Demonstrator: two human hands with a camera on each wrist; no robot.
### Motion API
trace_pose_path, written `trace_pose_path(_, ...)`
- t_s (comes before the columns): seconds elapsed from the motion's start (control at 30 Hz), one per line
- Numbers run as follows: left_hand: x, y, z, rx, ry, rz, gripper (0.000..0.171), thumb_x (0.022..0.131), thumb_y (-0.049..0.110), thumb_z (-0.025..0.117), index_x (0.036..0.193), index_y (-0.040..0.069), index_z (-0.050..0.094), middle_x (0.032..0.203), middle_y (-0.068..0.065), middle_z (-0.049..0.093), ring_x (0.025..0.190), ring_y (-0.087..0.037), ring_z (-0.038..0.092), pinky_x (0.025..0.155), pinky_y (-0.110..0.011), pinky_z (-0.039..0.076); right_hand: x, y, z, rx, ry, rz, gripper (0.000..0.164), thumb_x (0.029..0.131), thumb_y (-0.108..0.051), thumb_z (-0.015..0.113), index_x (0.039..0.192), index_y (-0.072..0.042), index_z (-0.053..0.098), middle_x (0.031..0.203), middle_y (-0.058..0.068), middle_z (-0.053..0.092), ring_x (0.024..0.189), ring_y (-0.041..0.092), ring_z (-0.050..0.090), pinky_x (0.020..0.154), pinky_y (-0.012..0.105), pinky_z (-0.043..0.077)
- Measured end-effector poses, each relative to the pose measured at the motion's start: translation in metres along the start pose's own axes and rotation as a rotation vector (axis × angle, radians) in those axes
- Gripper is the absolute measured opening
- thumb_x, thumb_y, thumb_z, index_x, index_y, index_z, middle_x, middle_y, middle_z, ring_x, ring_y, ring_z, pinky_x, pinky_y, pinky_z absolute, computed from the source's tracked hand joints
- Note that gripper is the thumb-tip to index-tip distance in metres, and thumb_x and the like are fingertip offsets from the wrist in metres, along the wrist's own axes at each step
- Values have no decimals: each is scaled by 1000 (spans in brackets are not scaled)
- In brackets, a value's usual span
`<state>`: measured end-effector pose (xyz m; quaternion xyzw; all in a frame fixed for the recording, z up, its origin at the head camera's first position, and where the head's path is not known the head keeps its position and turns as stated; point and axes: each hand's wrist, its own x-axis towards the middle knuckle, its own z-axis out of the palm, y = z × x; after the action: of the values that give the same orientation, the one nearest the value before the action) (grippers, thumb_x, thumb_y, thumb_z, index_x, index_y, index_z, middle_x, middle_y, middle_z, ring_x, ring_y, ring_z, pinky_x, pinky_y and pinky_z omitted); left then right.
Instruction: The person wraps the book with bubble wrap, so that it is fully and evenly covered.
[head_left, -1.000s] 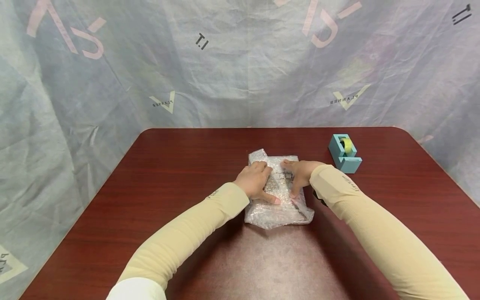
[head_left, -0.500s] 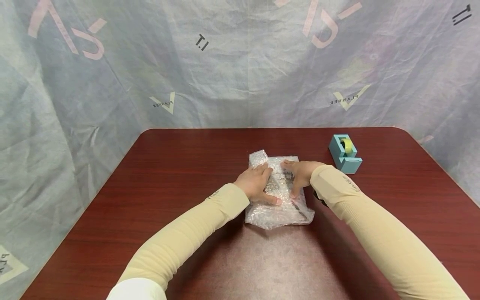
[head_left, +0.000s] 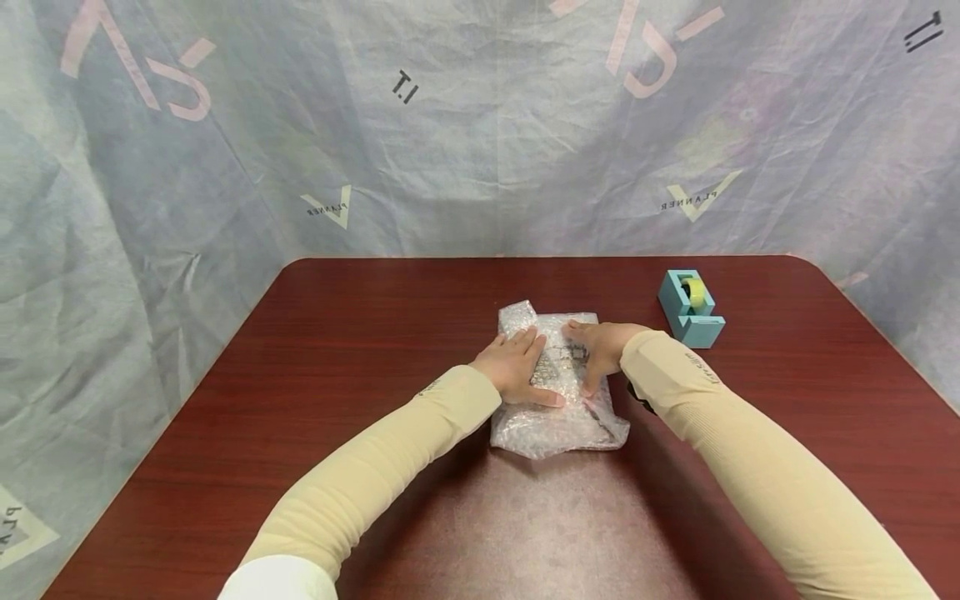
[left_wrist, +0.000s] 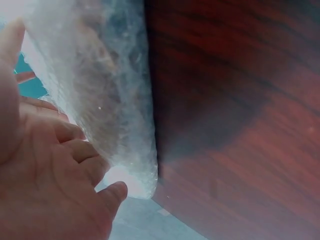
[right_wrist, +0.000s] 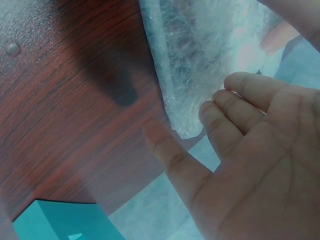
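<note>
A flat package in clear bubble wrap (head_left: 551, 433) lies on the dark red table, with a small flap of wrap sticking up at its far left corner. Whatever the wrap encloses shows only as faint dark marks. My left hand (head_left: 516, 368) rests on the package's left half, fingers spread and thumb reaching toward the middle. On the right half, the fingertips and thumb of my right hand (head_left: 600, 352) touch the wrap. Both wrist views show the palms facing the wrap (left_wrist: 110, 90), the fingers extended along its surface.
A light blue tape dispenser (head_left: 701, 333) holding a yellow roll stands at the back right, beyond my right hand. The table (head_left: 360, 333) has rounded far corners, and a grey printed cloth (head_left: 450, 167) hangs behind it.
My left hand's fingers have flattened and spread slightly on the wrap. The right hand and the package have stayed in place.
</note>
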<state>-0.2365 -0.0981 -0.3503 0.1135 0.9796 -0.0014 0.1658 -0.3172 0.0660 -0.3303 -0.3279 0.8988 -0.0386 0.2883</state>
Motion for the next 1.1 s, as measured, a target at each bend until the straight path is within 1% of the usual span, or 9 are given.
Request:
trace_pose_path(0.13,1,2,1,-18,11,-15,96,97,67,50,163,6,14,170,-11,9,156,-23,10,125,-42,11,0,1,1,2,-2,12,107,83,-22,85,163,-5,16,168,17,10,153,40,13,119,55,25)
trace_pose_path(0.23,1,5,4,-8,34,-28,96,97,69,48,163,7,16,169,-11,11,156,-22,11,125,-42,11,1,1,1,3,0,21,108,82,-22,85,163,-6,16,168,18,11,152,41,15,119,54,26)
trace_pose_path(0.37,3,9,8,49,78,-51,98,95,72,50,162,7,20,169,-11,16,155,-23,16,124,-42,15,1,2,2,4,3,14,108,82,-21,85,162,-4,16,168,19,12,152,41,16,119,54,26)
trace_pose_path(0.47,6,11,10,89,119,-63,99,92,73,53,161,7,26,167,-10,23,153,-22,23,123,-42,19,1,2,2,11,5,8,108,81,-20,86,162,-4,16,168,20,12,152,41,16,119,53,25)
trace_pose_path(0.63,11,10,11,119,154,-69,98,90,73,58,158,7,34,163,-9,33,150,-22,31,121,-40,24,0,2,2,17,9,4,108,81,-20,86,162,-4,16,168,19,12,152,40,16,119,53,26)
trace_pose_path(0.67,14,9,13,119,168,-63,99,89,74,59,157,6,36,162,-9,35,149,-22,33,121,-40,26,0,1,3,15,9,4,108,81,-20,86,162,-4,17,168,18,12,152,41,16,119,53,26)
trace_pose_path(0.8,13,7,13,94,153,-62,97,90,72,59,158,6,35,163,-9,33,150,-22,31,121,-40,25,0,1,2,10,7,12,109,81,-21,86,163,-5,16,168,17,12,152,41,16,118,54,27)
trace_pose_path(0.93,10,8,13,45,125,-73,95,94,69,56,161,7,28,167,-9,24,153,-22,23,123,-41,19,0,0,2,12,7,9,109,81,-21,86,162,-5,16,168,18,12,152,41,16,118,54,28)
trace_pose_path(1.1,5,11,15,14,123,-80,95,95,70,52,162,8,24,168,-9,19,154,-23,18,124,-43,15,1,0,3,3,6,7,107,82,-21,85,162,-4,16,168,19,12,152,42,16,119,54,27)
